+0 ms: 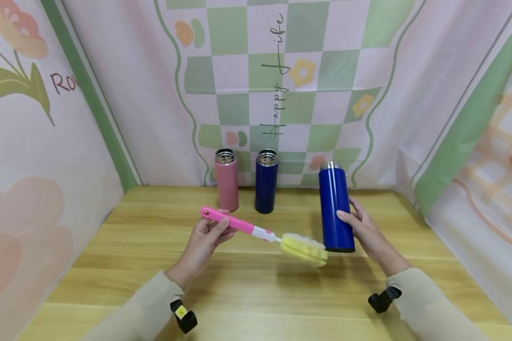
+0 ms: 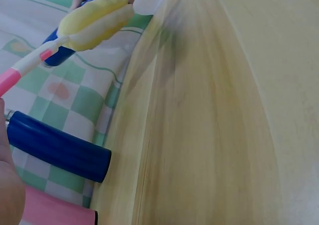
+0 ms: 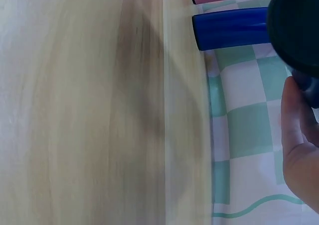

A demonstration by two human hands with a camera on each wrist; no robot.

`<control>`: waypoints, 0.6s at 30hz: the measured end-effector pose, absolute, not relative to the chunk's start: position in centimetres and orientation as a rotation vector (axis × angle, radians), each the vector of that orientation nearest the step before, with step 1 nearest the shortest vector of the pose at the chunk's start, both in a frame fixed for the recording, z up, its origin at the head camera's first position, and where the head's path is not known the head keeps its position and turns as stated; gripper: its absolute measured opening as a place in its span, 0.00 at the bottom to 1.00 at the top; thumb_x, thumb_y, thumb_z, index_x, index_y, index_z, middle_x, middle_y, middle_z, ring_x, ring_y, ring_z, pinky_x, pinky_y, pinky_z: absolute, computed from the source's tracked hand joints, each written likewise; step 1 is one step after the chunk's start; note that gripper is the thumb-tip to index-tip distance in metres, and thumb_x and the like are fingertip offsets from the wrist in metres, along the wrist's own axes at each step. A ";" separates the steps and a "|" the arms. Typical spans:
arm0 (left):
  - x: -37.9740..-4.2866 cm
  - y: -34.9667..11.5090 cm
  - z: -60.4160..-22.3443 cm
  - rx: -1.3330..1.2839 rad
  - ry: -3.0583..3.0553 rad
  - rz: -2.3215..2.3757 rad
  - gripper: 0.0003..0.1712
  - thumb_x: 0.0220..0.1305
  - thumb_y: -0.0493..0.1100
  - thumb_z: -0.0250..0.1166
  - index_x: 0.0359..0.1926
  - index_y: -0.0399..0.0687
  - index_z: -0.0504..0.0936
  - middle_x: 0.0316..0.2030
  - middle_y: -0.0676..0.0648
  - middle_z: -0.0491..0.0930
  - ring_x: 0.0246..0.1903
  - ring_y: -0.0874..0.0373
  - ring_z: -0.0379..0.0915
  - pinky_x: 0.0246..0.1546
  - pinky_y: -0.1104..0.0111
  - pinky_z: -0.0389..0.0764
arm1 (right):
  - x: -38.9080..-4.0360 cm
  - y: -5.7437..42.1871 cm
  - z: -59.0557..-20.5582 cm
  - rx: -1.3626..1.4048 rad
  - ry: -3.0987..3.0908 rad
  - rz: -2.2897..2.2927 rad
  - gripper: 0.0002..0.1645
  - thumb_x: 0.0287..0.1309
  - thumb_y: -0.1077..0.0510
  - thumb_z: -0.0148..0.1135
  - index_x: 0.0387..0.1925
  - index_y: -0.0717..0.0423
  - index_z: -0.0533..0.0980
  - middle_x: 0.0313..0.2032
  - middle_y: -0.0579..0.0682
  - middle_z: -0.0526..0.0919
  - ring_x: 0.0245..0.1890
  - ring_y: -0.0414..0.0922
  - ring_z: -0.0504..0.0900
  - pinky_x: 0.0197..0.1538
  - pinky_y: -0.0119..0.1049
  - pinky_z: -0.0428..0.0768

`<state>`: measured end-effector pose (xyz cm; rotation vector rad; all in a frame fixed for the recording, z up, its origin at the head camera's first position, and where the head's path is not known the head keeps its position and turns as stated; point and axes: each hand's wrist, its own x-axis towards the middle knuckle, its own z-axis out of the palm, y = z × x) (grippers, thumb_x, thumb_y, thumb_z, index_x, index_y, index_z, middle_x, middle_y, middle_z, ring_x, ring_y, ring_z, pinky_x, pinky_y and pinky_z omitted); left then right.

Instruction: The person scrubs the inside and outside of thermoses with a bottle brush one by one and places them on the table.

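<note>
My left hand [image 1: 206, 237] grips the pink handle of a bottle brush [image 1: 234, 221], whose yellow and white sponge head points right. In my right hand [image 1: 367, 232] is a blue bottle [image 1: 336, 208], held slightly tilted with its steel mouth at the top. The sponge head lies just left of the bottle's base in the head view; whether they touch I cannot tell. The left wrist view shows the sponge head [image 2: 94, 23] in front of that bottle. The bottle's dark base [image 3: 299, 28] faces the right wrist camera.
Towards the back of the wooden table [image 1: 239, 289] stand a pink bottle [image 1: 227, 187] and a second blue bottle [image 1: 266, 184], both upright with open steel mouths. A patterned curtain [image 1: 281, 94] hangs behind the table's far edge, with fabric at both sides.
</note>
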<state>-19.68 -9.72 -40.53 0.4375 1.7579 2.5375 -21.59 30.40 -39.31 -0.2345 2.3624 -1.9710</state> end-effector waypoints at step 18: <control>-19.6 -9.0 -41.4 0.407 1.765 2.517 0.10 0.72 0.36 0.62 0.52 0.44 0.79 0.44 0.42 0.84 0.44 0.53 0.84 0.53 0.61 0.85 | -22.1 29.7 -39.0 -0.223 2.401 -1.964 0.52 0.72 0.47 0.56 0.80 0.47 0.33 0.72 0.71 0.55 0.57 0.43 0.73 0.51 0.30 0.81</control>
